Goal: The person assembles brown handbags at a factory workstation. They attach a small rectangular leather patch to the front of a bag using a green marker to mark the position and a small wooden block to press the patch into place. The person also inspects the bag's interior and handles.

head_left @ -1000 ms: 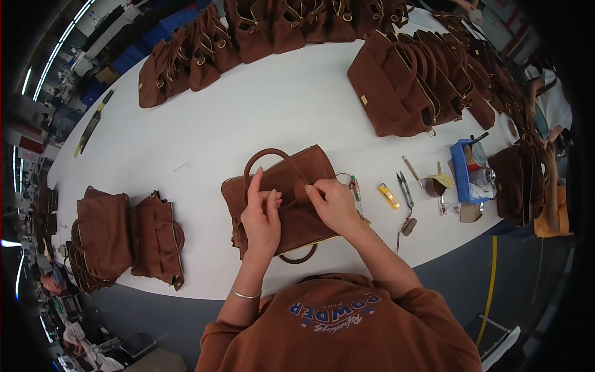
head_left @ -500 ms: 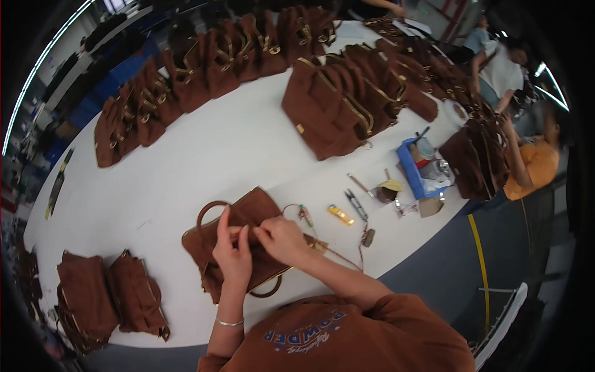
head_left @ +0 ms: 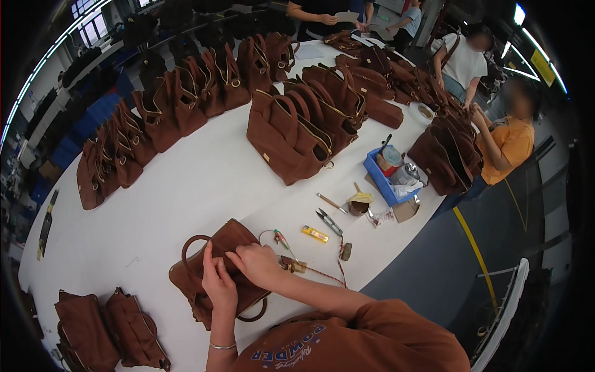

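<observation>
Over brown bag [head_left: 248, 292] — left hand [head_left: 218, 283], index extended — right hand [head_left: 256, 265] curled.

The left hand [head_left: 219, 287] and right hand [head_left: 256, 265] were close together over a brown handbag [head_left: 233, 232]. Right of the fingers [head_left: 240, 256] lay snips [head_left: 329, 221] and a small yellow object [head_left: 315, 234]; farther right, a blue bin [head_left: 379, 178]; beyond, more brown bags [head_left: 268, 133].
</observation>
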Demonstrator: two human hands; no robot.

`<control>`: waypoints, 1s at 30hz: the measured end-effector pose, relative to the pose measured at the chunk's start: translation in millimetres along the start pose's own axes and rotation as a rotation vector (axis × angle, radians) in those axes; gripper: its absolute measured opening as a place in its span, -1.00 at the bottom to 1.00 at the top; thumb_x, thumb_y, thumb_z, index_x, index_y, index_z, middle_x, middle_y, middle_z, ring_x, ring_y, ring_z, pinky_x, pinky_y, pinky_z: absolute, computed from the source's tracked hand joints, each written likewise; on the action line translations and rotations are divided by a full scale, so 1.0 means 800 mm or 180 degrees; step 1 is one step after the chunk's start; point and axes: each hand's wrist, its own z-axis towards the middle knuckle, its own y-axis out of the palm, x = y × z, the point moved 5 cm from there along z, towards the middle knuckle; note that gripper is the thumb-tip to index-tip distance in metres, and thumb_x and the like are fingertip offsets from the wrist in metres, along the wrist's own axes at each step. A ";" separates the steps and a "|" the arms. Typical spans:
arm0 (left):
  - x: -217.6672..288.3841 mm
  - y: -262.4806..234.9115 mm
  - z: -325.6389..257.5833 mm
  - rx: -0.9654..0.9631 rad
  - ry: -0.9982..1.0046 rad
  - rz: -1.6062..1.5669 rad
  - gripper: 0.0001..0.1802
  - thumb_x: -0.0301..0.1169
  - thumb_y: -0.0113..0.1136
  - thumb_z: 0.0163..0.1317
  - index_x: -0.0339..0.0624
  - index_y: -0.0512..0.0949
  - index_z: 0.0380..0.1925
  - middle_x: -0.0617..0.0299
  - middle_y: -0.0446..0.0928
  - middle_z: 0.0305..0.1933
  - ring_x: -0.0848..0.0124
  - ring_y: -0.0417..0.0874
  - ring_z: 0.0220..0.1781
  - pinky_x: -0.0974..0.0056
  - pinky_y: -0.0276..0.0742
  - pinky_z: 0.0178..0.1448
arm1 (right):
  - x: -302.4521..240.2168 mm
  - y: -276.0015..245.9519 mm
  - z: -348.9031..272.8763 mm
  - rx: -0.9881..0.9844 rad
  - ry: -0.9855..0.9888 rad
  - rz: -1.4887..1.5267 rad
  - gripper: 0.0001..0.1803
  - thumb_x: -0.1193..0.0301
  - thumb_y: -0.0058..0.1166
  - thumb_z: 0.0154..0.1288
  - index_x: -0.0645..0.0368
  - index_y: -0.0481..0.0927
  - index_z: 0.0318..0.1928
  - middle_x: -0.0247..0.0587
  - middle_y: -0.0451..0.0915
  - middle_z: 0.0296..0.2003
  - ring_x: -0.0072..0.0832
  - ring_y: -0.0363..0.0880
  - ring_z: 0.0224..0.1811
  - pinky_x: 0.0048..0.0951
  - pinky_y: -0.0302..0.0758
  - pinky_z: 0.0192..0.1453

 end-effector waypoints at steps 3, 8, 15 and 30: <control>-0.009 -0.004 -0.002 0.0062 -0.0054 -0.0063 -0.48 -0.63 0.01 0.38 -0.22 0.32 0.34 0.17 0.49 -0.44 0.43 0.50 -0.44 0.34 0.53 -0.27 | -0.001 0.002 -0.002 0.0063 -0.0038 -0.0126 -0.63 0.20 0.01 0.43 0.16 0.58 -0.46 -0.09 0.64 -0.52 -0.15 0.64 -0.40 -0.09 0.53 -0.33; -0.015 -0.035 -0.011 0.0324 -0.0335 -0.0442 -0.49 -0.55 -0.02 0.45 -0.18 0.28 0.39 0.27 0.50 -0.31 0.55 0.53 -0.31 0.42 0.55 -0.16 | 0.003 0.002 -0.006 -0.0058 -0.0021 -0.0093 -0.70 0.25 -0.02 0.44 0.16 0.55 -0.40 -0.09 0.64 -0.53 -0.16 0.66 -0.35 -0.07 0.51 -0.28; -0.103 -0.211 -0.079 0.1501 -0.1219 0.0169 -0.58 -0.44 0.03 0.46 -0.23 0.40 0.30 0.39 0.41 -0.49 0.61 0.37 -0.44 0.44 0.43 -0.29 | -0.003 -0.002 -0.006 -0.0041 -0.0233 0.0056 -0.71 0.27 -0.01 0.42 0.17 0.52 -0.43 -0.05 0.60 -0.53 -0.10 0.62 -0.40 -0.03 0.49 -0.30; -0.098 -0.191 -0.086 0.1292 -0.1368 0.0295 -0.71 -0.43 0.14 0.39 -0.34 0.60 0.03 0.08 0.67 -0.03 0.39 0.64 -0.02 0.29 0.52 0.10 | 0.001 -0.005 0.002 -0.0190 -0.0286 0.0566 -0.65 0.32 0.06 0.44 0.28 0.47 -0.48 0.03 0.46 -0.65 -0.04 0.41 -0.62 -0.15 0.31 -0.48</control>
